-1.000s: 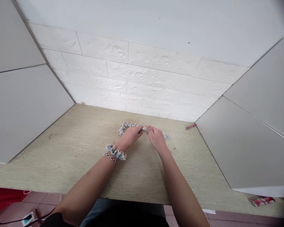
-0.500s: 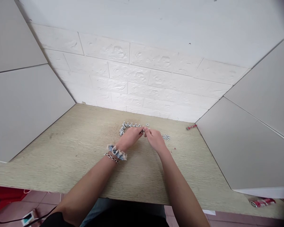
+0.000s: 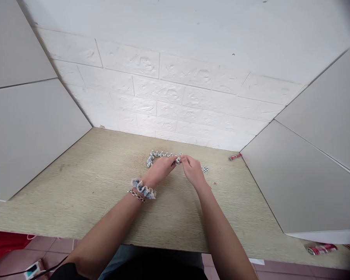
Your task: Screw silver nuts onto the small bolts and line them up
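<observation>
My left hand (image 3: 161,167) and my right hand (image 3: 192,170) meet fingertip to fingertip over the wooden table (image 3: 105,186). Both pinch a small silver metal piece (image 3: 178,160) between them. My left wrist wears a blue scrunchie and a chain bracelet. A curved row of several small silver bolts (image 3: 156,155) stands just beyond my left hand. A little heap of silver washers or nuts (image 3: 205,168) lies to the right of my right hand.
A red pen-like object (image 3: 235,156) lies near the right panel. White brick-pattern wall behind, grey panels on both sides. A red can-like object (image 3: 322,249) lies below the right panel. A red thing and a cable sit on the floor at lower left.
Both hands stay together at the same spot, fingertips shifting slightly on the small metal piece. The loose washer seen behind the fingers half a second ago is now hidden or picked up.
</observation>
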